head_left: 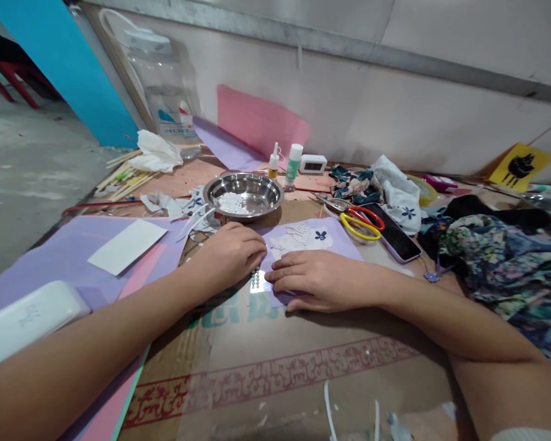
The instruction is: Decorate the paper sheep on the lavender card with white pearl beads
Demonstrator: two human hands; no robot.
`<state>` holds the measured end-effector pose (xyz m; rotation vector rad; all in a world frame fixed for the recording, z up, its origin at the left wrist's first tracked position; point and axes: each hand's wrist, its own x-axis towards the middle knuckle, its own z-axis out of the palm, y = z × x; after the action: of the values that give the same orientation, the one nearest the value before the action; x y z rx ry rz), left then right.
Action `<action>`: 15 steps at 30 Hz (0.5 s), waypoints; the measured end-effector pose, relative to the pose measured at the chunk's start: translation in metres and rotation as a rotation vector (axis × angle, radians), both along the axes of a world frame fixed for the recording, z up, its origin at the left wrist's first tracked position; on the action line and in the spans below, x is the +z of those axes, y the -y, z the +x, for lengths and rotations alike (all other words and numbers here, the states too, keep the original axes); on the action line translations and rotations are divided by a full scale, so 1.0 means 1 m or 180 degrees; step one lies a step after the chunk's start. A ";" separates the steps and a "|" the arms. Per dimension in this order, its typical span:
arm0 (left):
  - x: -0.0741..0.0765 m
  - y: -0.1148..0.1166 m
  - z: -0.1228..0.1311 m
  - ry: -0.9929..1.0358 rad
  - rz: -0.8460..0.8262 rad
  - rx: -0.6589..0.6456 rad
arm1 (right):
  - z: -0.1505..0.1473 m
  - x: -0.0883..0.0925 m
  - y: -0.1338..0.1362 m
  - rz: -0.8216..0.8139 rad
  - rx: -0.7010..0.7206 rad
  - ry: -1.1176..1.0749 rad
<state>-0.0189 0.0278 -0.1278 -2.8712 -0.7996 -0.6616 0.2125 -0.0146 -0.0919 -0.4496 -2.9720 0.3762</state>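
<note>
At the left edge of the small purple sheet (340,250) sits the bead strip (256,280); our right hand (314,278) lies over the sheet, fingers slightly spread; our left hand (229,250) curls by the strip's far end, can't tell if it pinches anything; we'd pin the sheet flat, peel pieces singly.

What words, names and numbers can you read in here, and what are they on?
"OO": on the clear bottle; the letters around it are unclear.
Green characters on the cardboard: partly hidden, so I can't read them.
Glue stick and small white bottle: print too small.
Little white device: no number readable on its screen.
White case: its mark is too faint.
</note>
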 end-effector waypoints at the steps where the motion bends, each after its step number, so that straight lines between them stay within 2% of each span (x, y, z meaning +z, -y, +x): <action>1: 0.000 0.000 0.000 0.0006 0.0035 -0.0009 | 0.000 0.003 0.002 -0.0051 -0.0032 0.0087; 6: 0.000 0.002 0.000 -0.0052 0.0091 -0.0079 | 0.005 0.017 0.012 -0.0298 -0.0170 0.0205; 9: 0.002 0.003 0.000 -0.0111 0.0090 -0.0071 | 0.023 0.030 0.012 -0.0327 -0.0456 0.0252; 11: 0.002 0.003 0.001 -0.0134 0.0088 -0.0027 | 0.043 0.036 0.003 -0.0246 -0.0898 0.0327; 15: 0.001 0.003 0.001 -0.0107 0.0063 0.0059 | 0.088 0.030 -0.032 0.0335 -0.2373 0.0492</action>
<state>-0.0176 0.0246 -0.1272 -2.8455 -0.8094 -0.6141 0.3009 0.0172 -0.0615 -1.5409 -2.6645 0.1021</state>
